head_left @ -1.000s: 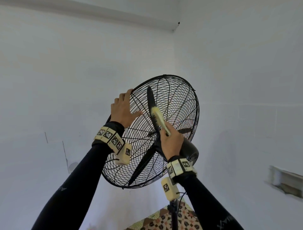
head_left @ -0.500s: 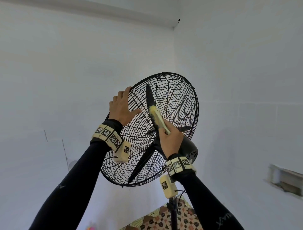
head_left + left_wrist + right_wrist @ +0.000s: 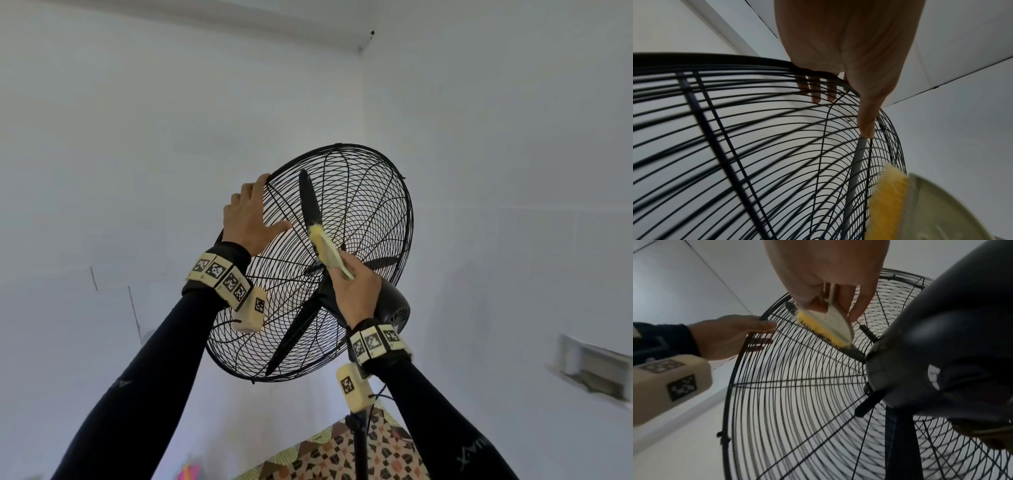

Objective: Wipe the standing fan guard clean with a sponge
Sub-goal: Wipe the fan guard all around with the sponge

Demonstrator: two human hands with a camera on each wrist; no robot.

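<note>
One fan: black standing fan [image 3: 356,438], head tilted up toward the ceiling corner, seen from its rear side.
Guard: wire guard [image 3: 370,192] (the cage, and the only container here) enclosed the dark blades [image 3: 310,198]; nothing else lay inside it.
Motor housing: dark housing [image 3: 945,344] sat at the guard's centre, just right of the wiping hand.
Left hand: left hand [image 3: 248,219] rested on the guard's upper-left rim, fingers hooked over the outer ring and showing through the wires, thumb stretched along a spoke; it gripped the rim to steady the head.
Right hand: right hand [image 3: 356,291] pinched the sponge's pale back between thumb and fingers.
Sponge: yellow sponge [image 3: 323,246] pressed edge-on against the rear wires, just above the hub and left of the housing, along one radial spoke.
Progress: judged mid-task; wiping was under way on the upper middle of the rear grille. No clear line between clean and dusty wire was visible, so the finished share could not be told. The lower half, the far right arc and the front face probably remained.
</note>
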